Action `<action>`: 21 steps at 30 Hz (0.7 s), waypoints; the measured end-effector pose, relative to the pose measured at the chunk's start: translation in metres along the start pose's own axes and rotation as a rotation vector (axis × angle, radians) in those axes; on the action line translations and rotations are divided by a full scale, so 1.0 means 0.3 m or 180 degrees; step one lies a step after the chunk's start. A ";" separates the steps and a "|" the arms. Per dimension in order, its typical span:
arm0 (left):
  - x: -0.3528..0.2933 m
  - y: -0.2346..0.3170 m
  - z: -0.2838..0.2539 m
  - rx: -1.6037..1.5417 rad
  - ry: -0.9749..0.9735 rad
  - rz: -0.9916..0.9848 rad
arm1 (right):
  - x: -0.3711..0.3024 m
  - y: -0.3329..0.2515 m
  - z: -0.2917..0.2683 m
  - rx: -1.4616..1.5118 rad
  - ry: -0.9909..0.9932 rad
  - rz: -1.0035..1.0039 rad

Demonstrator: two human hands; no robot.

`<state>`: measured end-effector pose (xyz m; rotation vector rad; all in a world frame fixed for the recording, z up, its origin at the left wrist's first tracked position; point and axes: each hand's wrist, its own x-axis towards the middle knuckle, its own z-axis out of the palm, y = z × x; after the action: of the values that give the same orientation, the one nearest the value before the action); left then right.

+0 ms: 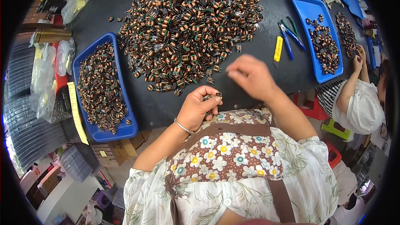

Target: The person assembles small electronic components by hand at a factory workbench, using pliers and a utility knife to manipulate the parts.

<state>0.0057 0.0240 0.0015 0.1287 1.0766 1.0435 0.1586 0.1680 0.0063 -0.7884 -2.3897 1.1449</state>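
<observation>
A large heap of small copper-wound coil parts (189,25) lies on the black table (266,75). My left hand (199,107) is at the table's near edge, its fingers closed on a few small coil parts (211,96). My right hand (249,77) hovers over the table just right of the heap's near edge, fingers pinched together; whether it holds a part cannot be seen. A blue tray (124,129) full of the same coils sits to my left.
A second blue tray (304,6) with darker parts stands at the right, with blue-handled cutters (291,37) and a yellow tool (278,50) beside it. Another person (358,104) sits at the right. Plastic bags (46,79) and stacked trays (25,121) lie at the left.
</observation>
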 end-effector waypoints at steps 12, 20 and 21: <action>-0.002 0.002 0.003 -0.0006 0.0165 0.0164 | 0.026 0.078 -0.018 -0.0254 0.0215 0.0146; 0.017 -0.006 0.014 0.0227 0.0212 0.0252 | -0.045 -0.098 0.018 0.1245 -0.0829 0.1048; 0.014 -0.006 0.014 0.0325 0.0180 0.0272 | -0.046 -0.086 0.022 0.1247 -0.0827 0.1045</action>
<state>0.0102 0.0278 0.0000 0.2304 1.1846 1.0742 0.1573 0.1423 0.0216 -0.9628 -2.1638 1.8789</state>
